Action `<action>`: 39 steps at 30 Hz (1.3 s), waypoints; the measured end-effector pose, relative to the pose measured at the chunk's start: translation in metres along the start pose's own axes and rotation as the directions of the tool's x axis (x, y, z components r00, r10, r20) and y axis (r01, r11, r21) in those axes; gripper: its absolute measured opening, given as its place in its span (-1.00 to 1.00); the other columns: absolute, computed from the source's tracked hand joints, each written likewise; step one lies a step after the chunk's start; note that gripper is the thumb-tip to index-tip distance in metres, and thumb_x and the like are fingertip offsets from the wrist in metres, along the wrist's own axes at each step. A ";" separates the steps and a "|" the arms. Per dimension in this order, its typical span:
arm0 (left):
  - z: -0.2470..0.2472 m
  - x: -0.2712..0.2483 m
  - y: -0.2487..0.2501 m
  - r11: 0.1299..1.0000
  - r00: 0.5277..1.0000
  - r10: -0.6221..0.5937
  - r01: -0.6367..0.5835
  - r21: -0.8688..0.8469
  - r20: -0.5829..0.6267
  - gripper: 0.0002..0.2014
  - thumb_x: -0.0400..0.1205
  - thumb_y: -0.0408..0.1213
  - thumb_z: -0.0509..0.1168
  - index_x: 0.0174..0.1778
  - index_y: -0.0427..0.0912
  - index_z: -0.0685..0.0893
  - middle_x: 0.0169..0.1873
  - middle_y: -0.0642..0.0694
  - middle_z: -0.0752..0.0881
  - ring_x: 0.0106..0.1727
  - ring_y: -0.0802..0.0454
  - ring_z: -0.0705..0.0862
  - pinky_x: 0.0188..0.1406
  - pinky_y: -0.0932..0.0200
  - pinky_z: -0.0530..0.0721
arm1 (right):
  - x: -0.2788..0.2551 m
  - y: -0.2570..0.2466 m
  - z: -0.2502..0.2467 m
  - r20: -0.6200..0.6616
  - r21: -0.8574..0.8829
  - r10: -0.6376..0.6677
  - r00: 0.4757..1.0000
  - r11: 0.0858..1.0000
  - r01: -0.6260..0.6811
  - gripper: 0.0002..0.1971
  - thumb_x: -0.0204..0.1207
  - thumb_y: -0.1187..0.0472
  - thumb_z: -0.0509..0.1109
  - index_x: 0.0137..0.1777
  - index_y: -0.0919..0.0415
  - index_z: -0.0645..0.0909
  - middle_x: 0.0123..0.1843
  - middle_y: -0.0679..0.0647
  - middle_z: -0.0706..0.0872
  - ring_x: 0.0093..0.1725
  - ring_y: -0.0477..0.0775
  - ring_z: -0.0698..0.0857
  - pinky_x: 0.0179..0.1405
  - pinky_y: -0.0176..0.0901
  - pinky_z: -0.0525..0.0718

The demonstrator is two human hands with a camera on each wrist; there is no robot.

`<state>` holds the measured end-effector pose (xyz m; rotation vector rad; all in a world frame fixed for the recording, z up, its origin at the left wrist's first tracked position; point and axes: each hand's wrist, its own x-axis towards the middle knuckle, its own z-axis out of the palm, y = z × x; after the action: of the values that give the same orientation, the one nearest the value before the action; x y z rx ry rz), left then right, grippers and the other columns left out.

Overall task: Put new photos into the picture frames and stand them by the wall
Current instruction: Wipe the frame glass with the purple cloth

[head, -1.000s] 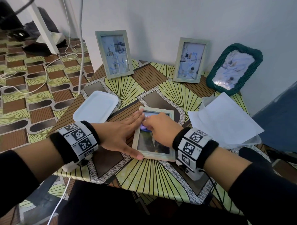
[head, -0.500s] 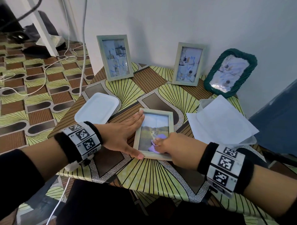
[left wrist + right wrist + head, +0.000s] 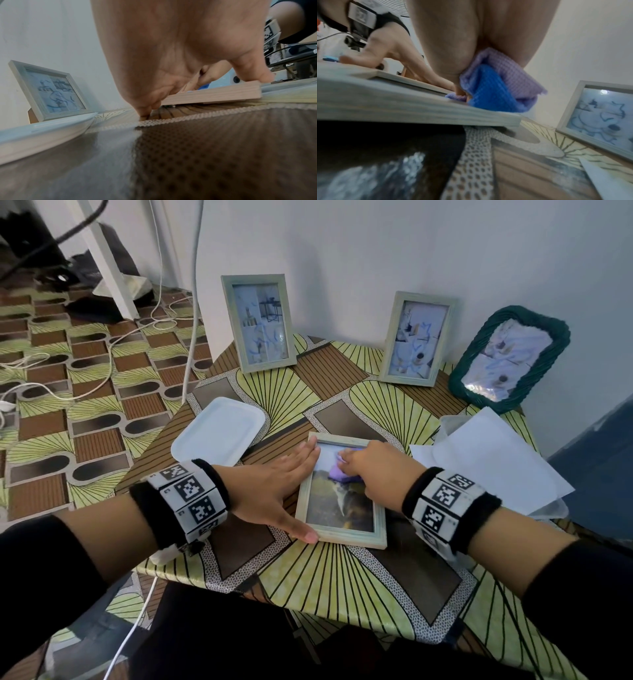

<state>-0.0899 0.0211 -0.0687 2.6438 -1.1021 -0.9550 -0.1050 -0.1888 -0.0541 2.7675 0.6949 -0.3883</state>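
Head view, left hand [image 3: 270,487] flat bracing frame [image 3: 342,534], right hand [image 3: 371,470] gripping cloth [image 3: 337,474]

From the left wrist we look along our left hand [image 3: 171,54], whose straight fingers [image 3: 145,108] press down onto the patterned brown-and-yellow tablecloth [image 3: 205,148] beside the pale wooden picture frame lying flat [image 3: 214,96], while the thumb rests on that frame's near corner. Behind it our right hand [image 3: 211,77] shows partly. At left, a grey-green wooden frame with a bluish photo [image 3: 49,92] leans at the white wall [image 3: 51,33], behind a white plastic tray's rim [image 3: 42,134].
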 end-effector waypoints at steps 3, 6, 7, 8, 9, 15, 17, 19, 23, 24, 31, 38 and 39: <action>0.000 0.001 0.000 1.000 1.000 -0.007 0.007 -0.003 0.006 0.29 0.39 0.53 0.26 0.46 0.04 -0.68 0.50 0.09 -0.69 0.53 0.28 -0.58 0.38 0.34 -0.46 | 0.007 0.002 0.003 -0.028 0.097 0.023 0.999 0.995 -0.020 -0.58 0.59 0.27 0.24 0.45 0.05 0.52 0.49 0.06 0.56 0.37 0.23 0.53 0.36 0.04 0.53; 0.000 0.001 0.000 1.000 1.000 -0.012 0.012 -0.005 0.011 0.29 0.38 0.54 0.26 0.44 0.05 -0.70 0.50 0.09 -0.70 0.48 0.30 -0.63 0.36 0.32 -0.49 | 0.008 0.000 0.006 -0.064 0.180 0.028 0.998 0.983 -0.017 -0.60 0.61 0.30 0.22 0.41 0.03 0.55 0.42 0.10 0.60 0.32 0.25 0.57 0.28 0.00 0.56; 0.001 0.001 0.000 1.000 1.000 -0.011 0.011 -0.003 0.011 0.29 0.38 0.54 0.25 0.44 0.05 -0.70 0.50 0.09 -0.70 0.47 0.30 -0.64 0.35 0.34 -0.49 | 0.008 -0.004 0.006 -0.075 0.198 0.013 0.997 0.980 0.002 -0.62 0.61 0.31 0.21 0.39 0.04 0.56 0.35 0.12 0.62 0.27 0.25 0.59 0.22 -0.02 0.57; 0.001 0.001 0.000 1.000 1.000 -0.008 0.008 0.001 0.009 0.29 0.38 0.55 0.25 0.45 0.04 -0.69 0.50 0.09 -0.70 0.49 0.30 -0.63 0.35 0.35 -0.48 | 0.009 -0.008 0.005 -0.086 0.206 -0.018 0.996 0.978 0.035 -0.66 0.61 0.31 0.23 0.34 0.06 0.58 0.28 0.11 0.63 0.21 0.24 0.62 0.15 -0.04 0.58; 0.001 0.001 0.000 1.000 1.000 -0.007 0.007 0.003 0.008 0.29 0.37 0.56 0.24 0.47 0.03 -0.68 0.50 0.09 -0.70 0.51 0.29 -0.61 0.36 0.36 -0.47 | 0.009 -0.012 0.004 -0.092 0.197 -0.058 0.994 0.977 0.076 -0.71 0.60 0.31 0.26 0.27 0.09 0.60 0.24 0.09 0.64 0.15 0.21 0.63 0.08 -0.06 0.57; -0.001 0.000 0.000 1.000 1.000 -0.001 0.001 0.015 0.005 0.33 0.37 0.56 0.26 0.55 -0.02 -0.63 0.52 0.12 -0.68 0.58 0.27 -0.56 0.51 0.25 -0.38 | -0.005 -0.023 0.002 -0.085 0.174 -0.169 0.982 0.968 0.182 -0.66 0.63 0.34 0.19 0.34 0.12 0.58 0.42 0.06 0.55 0.18 0.22 0.61 0.17 -0.01 0.56; 0.000 0.000 -0.001 1.000 1.000 0.001 -0.001 0.018 0.009 0.33 0.38 0.56 0.25 0.55 -0.03 -0.64 0.51 0.13 -0.69 0.57 0.27 -0.56 0.52 0.25 -0.38 | -0.015 -0.025 0.007 -0.055 0.121 -0.246 0.968 0.960 0.251 -0.60 0.66 0.34 0.14 0.46 0.10 0.49 0.54 0.04 0.44 0.19 0.25 0.61 0.20 0.05 0.57; -0.001 -0.001 -0.001 1.000 1.000 0.002 -0.002 0.016 0.012 0.33 0.37 0.55 0.25 0.55 -0.03 -0.64 0.51 0.13 -0.69 0.58 0.26 -0.56 0.54 0.23 -0.37 | -0.025 -0.024 0.015 -0.039 0.095 -0.342 0.939 0.934 0.344 -0.58 0.70 0.29 0.13 0.52 0.02 0.45 0.60 -0.05 0.38 0.27 0.19 0.60 0.28 0.07 0.55; -0.001 -0.001 0.000 1.000 1.000 0.004 -0.004 0.006 0.003 0.33 0.38 0.54 0.27 0.55 -0.02 -0.64 0.52 0.13 -0.68 0.58 0.27 -0.55 0.54 0.25 -0.36 | -0.043 -0.014 0.024 -0.012 0.141 -0.339 0.941 0.931 0.338 -0.56 0.72 0.22 0.16 0.57 -0.05 0.43 0.67 -0.09 0.33 0.40 0.17 0.58 0.33 0.06 0.55; -0.001 -0.001 0.001 1.000 1.000 0.006 -0.006 0.005 0.000 0.33 0.38 0.54 0.27 0.55 -0.02 -0.64 0.52 0.13 -0.68 0.58 0.27 -0.56 0.53 0.26 -0.37 | -0.045 -0.013 0.024 -0.013 0.131 -0.328 0.945 0.936 0.327 -0.56 0.70 0.24 0.17 0.55 -0.04 0.45 0.66 -0.07 0.35 0.40 0.18 0.58 0.31 0.07 0.56; 0.001 0.000 0.003 1.000 1.000 -0.002 0.002 0.015 0.001 0.32 0.38 0.54 0.25 0.54 0.00 -0.66 0.51 0.11 -0.70 0.56 0.26 -0.58 0.41 0.27 -0.50 | -0.044 -0.018 0.020 -0.127 0.162 -0.146 0.981 0.973 0.166 -0.69 0.56 0.30 0.18 0.20 0.05 0.62 0.28 0.02 0.61 0.14 0.13 0.61 -0.12 -0.19 0.33; 0.001 0.001 0.004 1.000 1.000 -0.001 0.001 0.030 0.001 0.32 0.39 0.55 0.24 0.53 -0.01 -0.67 0.50 0.07 -0.71 0.57 0.21 -0.58 0.50 0.24 -0.42 | -0.009 -0.004 0.017 -0.096 0.149 -0.002 0.995 0.989 0.016 -0.56 0.58 0.31 0.24 0.47 0.12 0.51 0.44 0.07 0.57 0.33 0.22 0.56 0.23 -0.11 0.53; 0.001 0.001 0.004 1.000 1.000 -0.001 0.001 0.028 0.001 0.32 0.39 0.55 0.24 0.52 -0.02 -0.67 0.50 0.07 -0.72 0.57 0.21 -0.58 0.50 0.25 -0.41 | -0.006 -0.004 0.016 -0.093 0.171 0.011 0.996 0.985 0.005 -0.55 0.58 0.32 0.23 0.48 0.13 0.51 0.46 0.09 0.57 0.35 0.23 0.56 0.30 -0.03 0.54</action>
<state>-0.0923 0.0181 -0.0689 2.6666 -1.1233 -0.9476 -0.1146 -0.1929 -0.0677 2.9657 0.7095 -0.3342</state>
